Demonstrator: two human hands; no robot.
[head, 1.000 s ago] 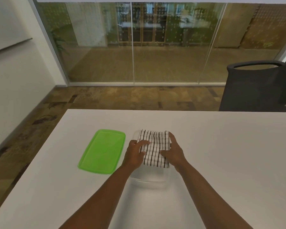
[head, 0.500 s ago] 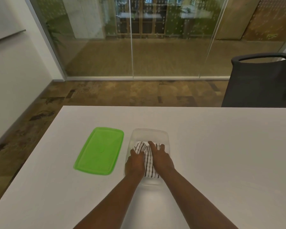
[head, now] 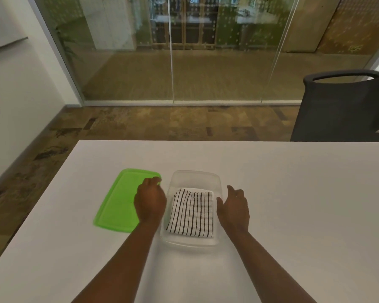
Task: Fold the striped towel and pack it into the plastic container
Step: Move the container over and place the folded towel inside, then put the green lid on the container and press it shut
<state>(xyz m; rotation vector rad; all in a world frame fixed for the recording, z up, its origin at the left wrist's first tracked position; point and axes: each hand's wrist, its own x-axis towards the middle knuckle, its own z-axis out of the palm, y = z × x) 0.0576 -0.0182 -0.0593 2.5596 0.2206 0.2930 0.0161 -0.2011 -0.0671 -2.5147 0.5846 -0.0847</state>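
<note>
The folded black-and-white striped towel (head: 192,213) lies flat inside the clear rectangular plastic container (head: 217,180) on the white table (head: 293,204). The right hand (head: 234,207) hovers open just right of it, grasping nothing. The left hand (head: 150,202), fingers curled, reaches over the flat green plastic lid (head: 116,206) on the left.

Illumination: even, moderately bright and diffuse, with a pale sheen on the white table (head: 293,193) and only faint, soft shadows beneath the forearms and the plastic container (head: 214,178). Glass partition (head: 206,51): greenish tint, speckled reflections. Image quality: wide-angle bowing of straight lines toward the edges, slight overall softness, mild motion blur on the left hand (head: 150,202).
</note>
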